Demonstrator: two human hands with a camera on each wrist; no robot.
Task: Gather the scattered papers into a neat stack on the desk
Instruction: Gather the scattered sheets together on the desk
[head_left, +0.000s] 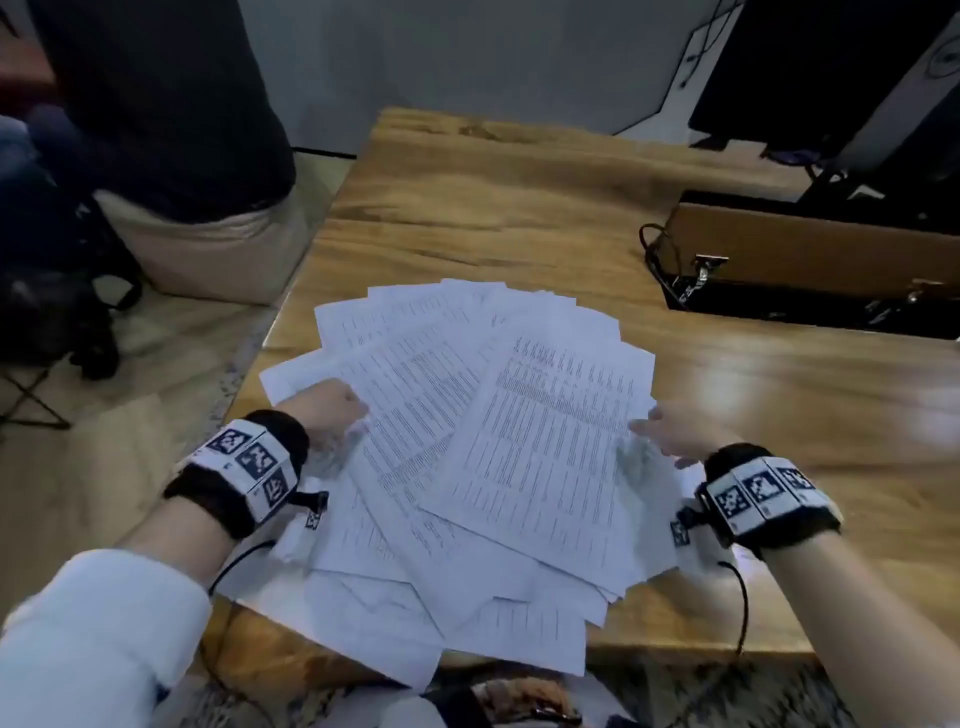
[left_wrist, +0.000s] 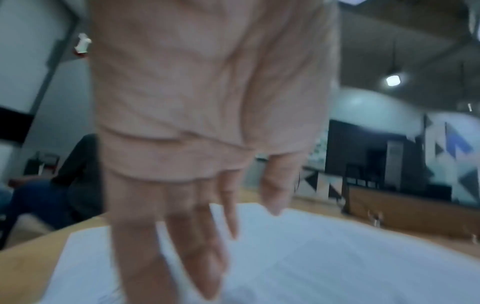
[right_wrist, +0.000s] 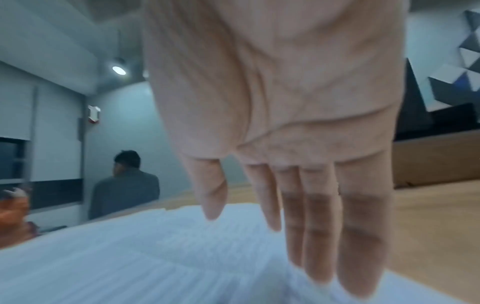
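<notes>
Several printed white papers (head_left: 519, 441) lie fanned and overlapping on the wooden desk (head_left: 519, 208), and some hang over its near edge. My left hand (head_left: 332, 415) is at the left side of the fan. Its fingers (left_wrist: 197, 246) are straight and point down onto the sheets (left_wrist: 337, 257). My right hand (head_left: 670, 434) is at the right edge of the top sheet. Its fingers (right_wrist: 319, 236) are straight, with their tips on or just above the paper (right_wrist: 130, 257). Neither hand grips anything. Both wrist views are blurred.
A brown and black open case (head_left: 810, 260) with cables stands on the desk at the right. Off the desk's left edge, a person in a dark top (head_left: 156, 104) sits on a chair. Bare wood lies beyond the papers.
</notes>
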